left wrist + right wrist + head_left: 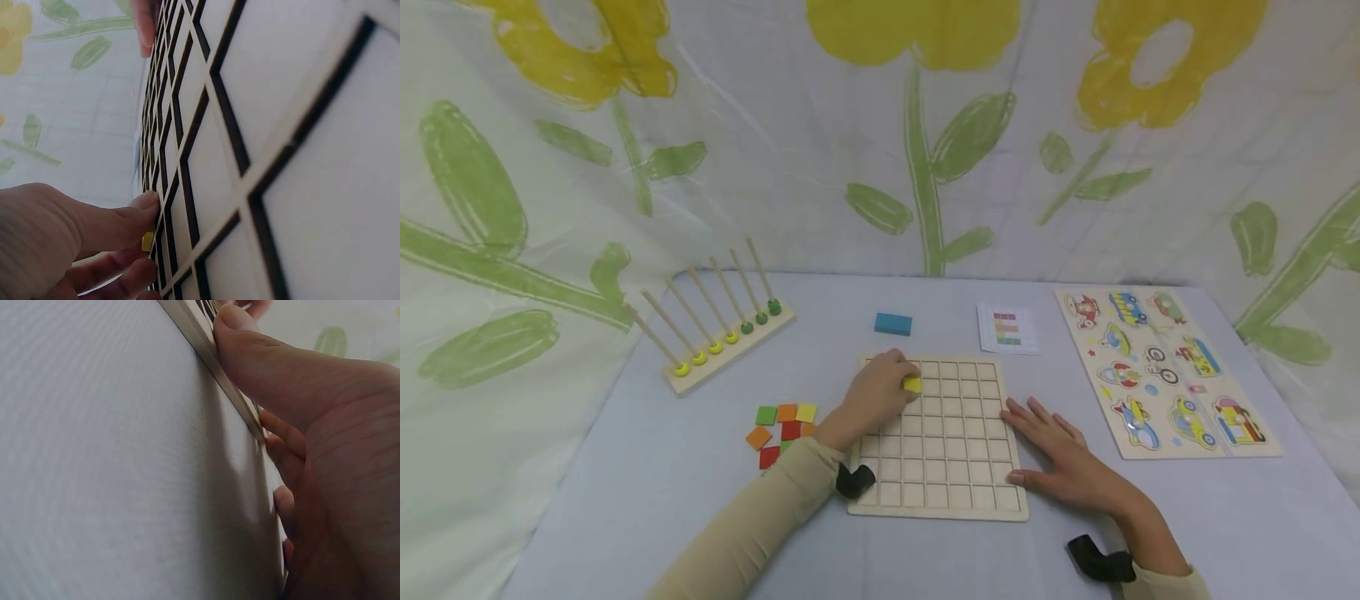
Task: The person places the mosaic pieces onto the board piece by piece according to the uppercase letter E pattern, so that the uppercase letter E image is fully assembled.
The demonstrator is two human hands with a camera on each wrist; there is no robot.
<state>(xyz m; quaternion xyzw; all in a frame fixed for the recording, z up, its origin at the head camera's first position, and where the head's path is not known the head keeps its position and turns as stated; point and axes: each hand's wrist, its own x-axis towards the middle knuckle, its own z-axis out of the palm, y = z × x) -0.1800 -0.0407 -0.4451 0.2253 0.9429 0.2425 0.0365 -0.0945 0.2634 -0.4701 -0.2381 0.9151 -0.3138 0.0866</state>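
A wooden grid board (934, 425) with square cells lies on the table in front of me. Over its far left part, my left hand (880, 390) pinches a small yellow square tile (913, 384) between thumb and fingers. In the left wrist view the yellow tile (147, 241) shows only partly, right at the grid's surface, the rest hidden by the fingers. My right hand (1060, 460) lies at the board's right side, fingers extended. Seen from the right wrist, its thumb rests on the board's edge (215, 369) and other fingertips are beside it.
Several loose coloured tiles (766, 415) lie left of the board, partly behind my left sleeve. Farther left stands a peg rack (730, 350) with beads. A blue block (893, 323) and a printed pattern card (1008, 328) lie beyond the board. A vehicle puzzle (1165, 375) is at right.
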